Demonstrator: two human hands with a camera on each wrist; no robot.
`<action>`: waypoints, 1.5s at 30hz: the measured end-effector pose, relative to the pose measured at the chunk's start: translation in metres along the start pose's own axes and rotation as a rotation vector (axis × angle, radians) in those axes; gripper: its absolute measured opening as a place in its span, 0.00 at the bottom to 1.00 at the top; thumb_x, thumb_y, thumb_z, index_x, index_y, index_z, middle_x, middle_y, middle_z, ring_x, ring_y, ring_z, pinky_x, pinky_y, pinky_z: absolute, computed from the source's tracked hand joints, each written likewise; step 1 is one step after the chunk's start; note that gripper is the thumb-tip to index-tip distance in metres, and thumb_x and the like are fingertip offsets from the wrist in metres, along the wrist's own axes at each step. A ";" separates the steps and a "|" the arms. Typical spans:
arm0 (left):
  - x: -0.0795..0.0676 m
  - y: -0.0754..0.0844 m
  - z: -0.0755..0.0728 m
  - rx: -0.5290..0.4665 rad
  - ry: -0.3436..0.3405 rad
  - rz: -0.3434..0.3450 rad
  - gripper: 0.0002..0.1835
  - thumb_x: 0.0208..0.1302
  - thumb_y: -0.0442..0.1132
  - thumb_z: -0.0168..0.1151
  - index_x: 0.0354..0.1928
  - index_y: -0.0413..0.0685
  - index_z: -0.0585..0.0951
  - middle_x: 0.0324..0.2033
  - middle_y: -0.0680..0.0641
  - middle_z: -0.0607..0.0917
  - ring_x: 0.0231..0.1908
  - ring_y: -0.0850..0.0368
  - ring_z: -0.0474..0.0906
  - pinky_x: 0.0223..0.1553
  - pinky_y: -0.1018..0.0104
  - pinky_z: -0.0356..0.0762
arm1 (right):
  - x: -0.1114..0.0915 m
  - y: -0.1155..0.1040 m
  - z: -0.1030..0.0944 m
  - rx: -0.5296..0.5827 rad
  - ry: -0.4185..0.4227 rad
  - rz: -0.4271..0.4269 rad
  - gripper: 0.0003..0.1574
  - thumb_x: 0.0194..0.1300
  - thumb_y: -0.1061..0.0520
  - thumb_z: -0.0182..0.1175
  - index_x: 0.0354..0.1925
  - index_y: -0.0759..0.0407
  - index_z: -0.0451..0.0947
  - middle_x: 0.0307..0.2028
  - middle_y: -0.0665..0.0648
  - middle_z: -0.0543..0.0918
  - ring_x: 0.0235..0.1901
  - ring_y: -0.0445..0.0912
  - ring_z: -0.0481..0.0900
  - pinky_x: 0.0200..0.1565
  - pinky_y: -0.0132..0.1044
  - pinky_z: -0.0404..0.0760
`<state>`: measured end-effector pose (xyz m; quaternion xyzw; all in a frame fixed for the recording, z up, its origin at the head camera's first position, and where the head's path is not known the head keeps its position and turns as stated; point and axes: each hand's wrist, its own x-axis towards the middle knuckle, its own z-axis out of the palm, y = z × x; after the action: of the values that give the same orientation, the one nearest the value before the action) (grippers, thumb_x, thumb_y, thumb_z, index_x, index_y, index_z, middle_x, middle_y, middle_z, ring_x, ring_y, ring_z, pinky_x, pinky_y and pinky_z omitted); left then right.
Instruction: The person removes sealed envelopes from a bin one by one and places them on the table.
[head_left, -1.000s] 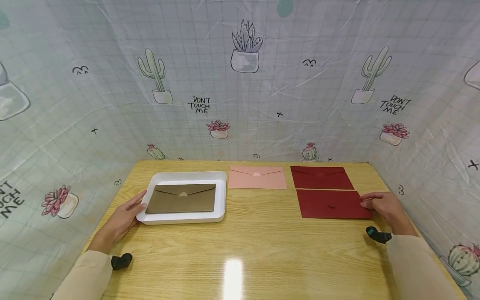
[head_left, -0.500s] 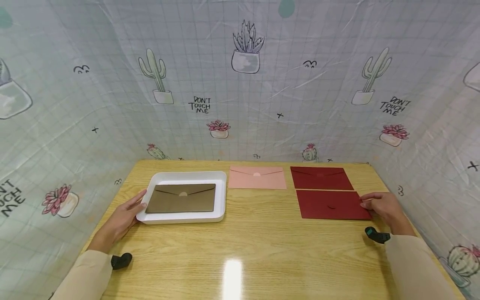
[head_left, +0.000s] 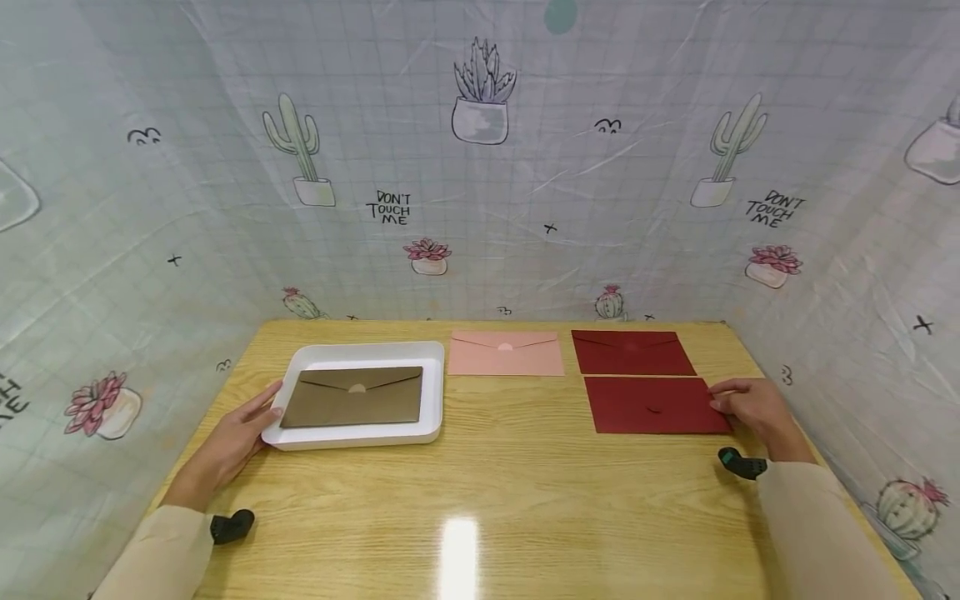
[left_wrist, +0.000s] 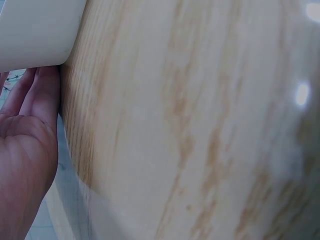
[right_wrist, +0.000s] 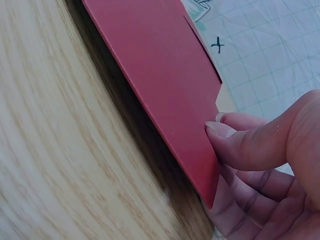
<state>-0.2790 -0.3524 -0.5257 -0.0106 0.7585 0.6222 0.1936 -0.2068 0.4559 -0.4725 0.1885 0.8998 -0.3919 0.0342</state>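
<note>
In the head view, my left hand (head_left: 232,446) holds the left side of a white tray (head_left: 360,436), thumb at the rim. The left wrist view shows its fingers (left_wrist: 42,92) reaching under the tray's edge (left_wrist: 37,37). A brown envelope (head_left: 352,404) lies inside the tray. At the right, my right hand (head_left: 759,415) pinches the right end of the nearer red envelope (head_left: 645,412) between thumb and fingers. Seen from the right wrist, that envelope (right_wrist: 155,75) casts a shadow along its long edge, a little off the wood. Its fingertips underneath are partly hidden.
A pink envelope (head_left: 506,360) lies at the back, right of the tray. Another red envelope (head_left: 636,358) lies just behind the held one. The wooden table (head_left: 525,492) carries a bright glare spot at the front. Patterned cloth (head_left: 525,183) walls the back and both sides.
The head view has turned slightly, so everything sits a bit further left in it. Both hands keep their holds, and the tray and envelopes stay in place.
</note>
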 end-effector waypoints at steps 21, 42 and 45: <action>-0.008 -0.007 -0.005 0.013 -0.004 0.014 0.40 0.83 0.48 0.51 0.84 0.57 0.41 0.82 0.31 0.38 0.80 0.27 0.41 0.50 0.85 0.77 | 0.002 -0.004 0.014 -0.136 0.083 -0.070 0.26 0.68 0.58 0.67 0.58 0.74 0.82 0.60 0.78 0.81 0.58 0.67 0.78 0.40 0.32 0.80; -0.001 -0.001 0.000 0.039 -0.015 0.011 0.40 0.83 0.50 0.49 0.84 0.60 0.40 0.82 0.33 0.35 0.81 0.27 0.39 0.73 0.43 0.50 | 0.000 0.000 0.012 -0.199 0.143 -0.111 0.22 0.68 0.62 0.65 0.55 0.74 0.83 0.52 0.76 0.86 0.58 0.74 0.76 0.55 0.58 0.81; 0.000 0.000 0.000 0.049 -0.020 0.015 0.40 0.83 0.50 0.50 0.84 0.59 0.40 0.82 0.33 0.36 0.81 0.27 0.39 0.73 0.47 0.55 | -0.001 0.000 0.011 -0.215 0.154 -0.118 0.21 0.66 0.62 0.67 0.55 0.74 0.84 0.45 0.73 0.89 0.49 0.67 0.82 0.43 0.43 0.82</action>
<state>-0.2788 -0.3527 -0.5258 0.0061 0.7716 0.6050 0.1965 -0.2069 0.4482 -0.4800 0.1599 0.9460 -0.2792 -0.0380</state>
